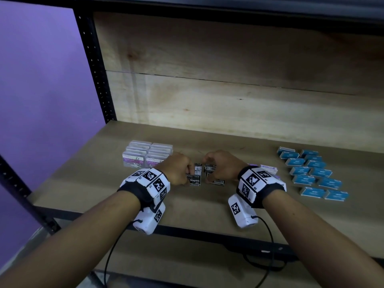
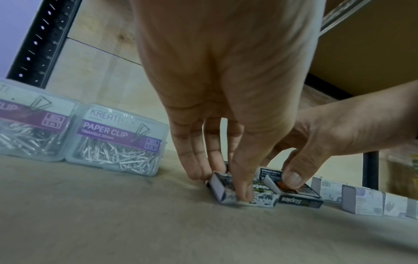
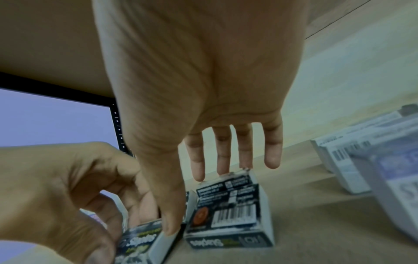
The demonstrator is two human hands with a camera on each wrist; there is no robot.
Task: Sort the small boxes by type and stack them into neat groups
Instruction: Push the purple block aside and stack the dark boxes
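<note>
Several small black staples boxes lie mid-shelf between my hands. My left hand (image 1: pixel 190 173) (image 2: pixel 221 185) pinches the left staples box (image 1: pixel 194 180) (image 2: pixel 263 200) (image 3: pixel 140 239), thumb at its near edge and fingers behind it. My right hand (image 1: pixel 207 173) (image 3: pixel 192 201) arches over the right staples box (image 1: pixel 218 181) (image 2: pixel 300 198) (image 3: pixel 228 214), which sits on another one. Its thumb is at the near left corner and its fingertips touch the far end. Both boxes rest on the shelf, a narrow gap apart. More black boxes lie just behind, partly hidden by my fingers.
Clear paper clip boxes (image 1: pixel 146 155) (image 2: pixel 117 142) stand grouped at the left. White-and-purple boxes (image 1: pixel 269 168) (image 3: pixel 361 160) sit behind my right wrist. Several blue boxes (image 1: pixel 311 173) lie in two rows at the far right. The wooden shelf (image 1: pixel 104 183) has a back wall and a black upright at the left.
</note>
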